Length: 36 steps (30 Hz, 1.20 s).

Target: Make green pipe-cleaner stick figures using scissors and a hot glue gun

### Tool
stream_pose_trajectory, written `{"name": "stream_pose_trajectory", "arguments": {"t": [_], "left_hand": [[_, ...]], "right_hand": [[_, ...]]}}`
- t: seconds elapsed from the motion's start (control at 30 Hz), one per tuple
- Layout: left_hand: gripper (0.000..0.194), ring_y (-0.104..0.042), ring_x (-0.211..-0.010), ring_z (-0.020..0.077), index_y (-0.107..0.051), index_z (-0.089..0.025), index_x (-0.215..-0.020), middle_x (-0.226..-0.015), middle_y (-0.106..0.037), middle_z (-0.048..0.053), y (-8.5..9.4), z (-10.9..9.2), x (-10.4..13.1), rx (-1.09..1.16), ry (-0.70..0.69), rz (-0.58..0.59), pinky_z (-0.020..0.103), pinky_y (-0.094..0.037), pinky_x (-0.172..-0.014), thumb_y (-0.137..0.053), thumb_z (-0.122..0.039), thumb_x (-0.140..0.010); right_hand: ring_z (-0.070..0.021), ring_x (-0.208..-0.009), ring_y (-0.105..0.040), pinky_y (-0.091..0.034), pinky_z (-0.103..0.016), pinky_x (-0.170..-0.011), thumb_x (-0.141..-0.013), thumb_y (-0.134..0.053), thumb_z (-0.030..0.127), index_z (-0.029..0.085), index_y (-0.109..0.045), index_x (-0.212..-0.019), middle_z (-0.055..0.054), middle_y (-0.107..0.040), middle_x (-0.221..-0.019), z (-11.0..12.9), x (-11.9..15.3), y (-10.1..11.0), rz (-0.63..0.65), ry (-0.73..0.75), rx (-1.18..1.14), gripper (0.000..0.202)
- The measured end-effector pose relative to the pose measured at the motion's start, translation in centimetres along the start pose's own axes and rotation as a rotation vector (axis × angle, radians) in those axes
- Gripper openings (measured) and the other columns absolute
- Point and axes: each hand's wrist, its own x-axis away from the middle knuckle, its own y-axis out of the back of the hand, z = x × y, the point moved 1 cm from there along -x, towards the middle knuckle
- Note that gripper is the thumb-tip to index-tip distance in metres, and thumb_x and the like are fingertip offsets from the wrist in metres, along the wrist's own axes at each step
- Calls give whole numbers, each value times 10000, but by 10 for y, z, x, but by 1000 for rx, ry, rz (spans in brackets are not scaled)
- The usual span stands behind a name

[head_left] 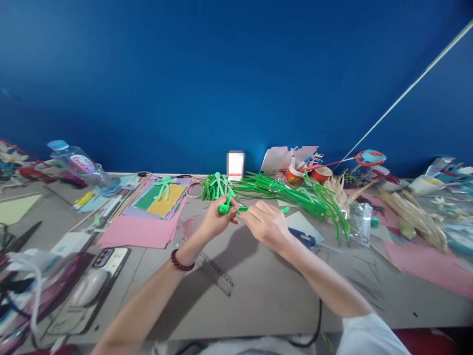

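Above the middle of the table, my left hand [216, 217] pinches a green pipe cleaner piece [223, 209] with a small coiled ball at one end and a short strand sticking up. My right hand [266, 224] is closed on the same green piece, and a strand pokes out past its knuckles to the right. Behind the hands, several finished green pipe cleaner figures [218, 183] stand bunched together. A large bundle of straight green pipe cleaners [295, 191] lies just beyond my right hand. Another light green figure [165, 187] rests on coloured sheets at the left.
A clear ruler [216, 276] lies below my hands. Pink paper [138, 231], a phone [111, 259], a mouse [89, 287] and a plastic bottle [79, 162] are at the left. At the right are a blue glue gun [302, 236], paper cups [293, 175], thin wires and dried husks [419, 219].
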Motion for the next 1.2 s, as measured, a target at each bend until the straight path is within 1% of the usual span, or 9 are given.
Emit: {"name": "stream_pose_trajectory", "arguments": {"t": [0.07, 0.33, 0.57, 0.67, 0.73, 0.83, 0.97, 1.07, 1.2], "left_hand": [[328, -526, -552, 88, -501, -168, -731, -611, -484, -41, 0, 2, 0, -9, -17, -20, 269, -573, -545, -644, -462, -720], [244, -605, -654, 128, -616, -150, -781, -749, -612, 26, 14, -13, 4, 59, 36, 217, 268, -533, -632, -697, -368, -707], [227, -562, -676, 137, -670, -155, -748, -767, -640, 43, 9, -19, 7, -98, -72, 196, 229, -462, -532, -740, -351, -657], [237, -541, -618, 119, -668, -152, -771, -730, -629, 34, 4, -23, 12, -119, -75, 213, 224, -458, -516, -747, -341, -652], [242, -531, -597, 109, -658, -152, -780, -730, -625, 28, 1, -27, 14, -101, -68, 211, 221, -456, -513, -753, -329, -646], [215, -530, -602, 102, -643, -148, -738, -729, -619, 23, -1, -28, 16, -74, -83, 164, 217, -452, -524, -761, -300, -641], [235, -551, -619, 120, -646, -147, -719, -709, -625, 25, 1, -22, 13, 35, -102, 55, 238, -471, -539, -786, -298, -604], [234, -563, -618, 129, -655, -157, -710, -723, -645, 27, 2, -17, 10, 88, -128, -77, 256, -485, -541, -788, -311, -595], [211, -570, -638, 137, -647, -176, -686, -716, -651, 15, 2, -14, 8, 31, -185, -250, 268, -497, -574, -781, -312, -599]], "right_hand": [[-146, -625, -381, -277, -283, -564, -889, -468, 129, 176, -624, -705, -8, -499, -587, 0, 0, 0, 4, -8, -18, 247], [-149, -706, -481, -393, -265, -662, -881, -519, 222, 189, -651, -783, -34, -613, -701, -6, -4, 11, -65, -298, -406, 168], [-128, -636, -557, -421, -242, -578, -802, -632, 307, 185, -684, -747, -22, -642, -708, -28, -5, 15, 210, -607, -933, 144], [-122, -609, -557, -426, -235, -561, -748, -683, 327, 170, -692, -708, -18, -630, -675, -37, -4, 15, 308, -614, -1108, 162], [-125, -621, -558, -431, -240, -574, -730, -696, 345, 166, -696, -695, -20, -621, -672, -40, -4, 13, 283, -602, -1147, 182], [-120, -611, -545, -418, -236, -558, -717, -694, 401, 155, -689, -688, -22, -610, -668, -38, -4, 5, 225, -658, -1146, 248], [-81, -475, -437, -319, -214, -446, -729, -647, 469, 136, -658, -656, 13, -531, -532, -31, -1, -10, 297, -762, -1252, 342], [-73, -432, -395, -285, -216, -413, -758, -614, 428, 139, -653, -656, 16, -518, -501, -22, 0, -17, 287, -820, -1316, 309], [-102, -454, -452, -311, -224, -413, -757, -596, 347, 168, -645, -646, 15, -516, -485, -5, -1, -22, 182, -937, -1281, 216]]}}
